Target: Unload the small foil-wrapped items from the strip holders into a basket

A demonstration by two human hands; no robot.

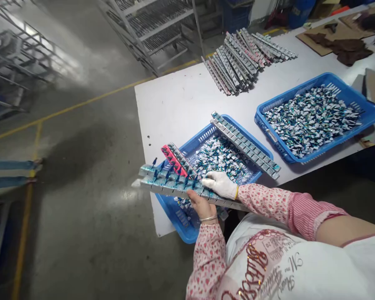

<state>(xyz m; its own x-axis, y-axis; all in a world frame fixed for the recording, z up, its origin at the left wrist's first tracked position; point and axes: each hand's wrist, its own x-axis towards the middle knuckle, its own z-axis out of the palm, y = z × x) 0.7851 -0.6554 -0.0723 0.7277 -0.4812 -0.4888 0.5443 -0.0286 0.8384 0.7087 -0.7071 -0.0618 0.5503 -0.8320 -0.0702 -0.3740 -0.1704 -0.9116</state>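
Long, notched, glittery strip [167, 187] in left hand [201, 205]

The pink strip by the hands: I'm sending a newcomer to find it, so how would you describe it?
On the white table, find the blue basket nearest the person. At its edge, just beyond the blue strip in the left hand, lies the pink strip. Its bright pink sets it apart from the grey strip alongside and the silvery-blue one held.
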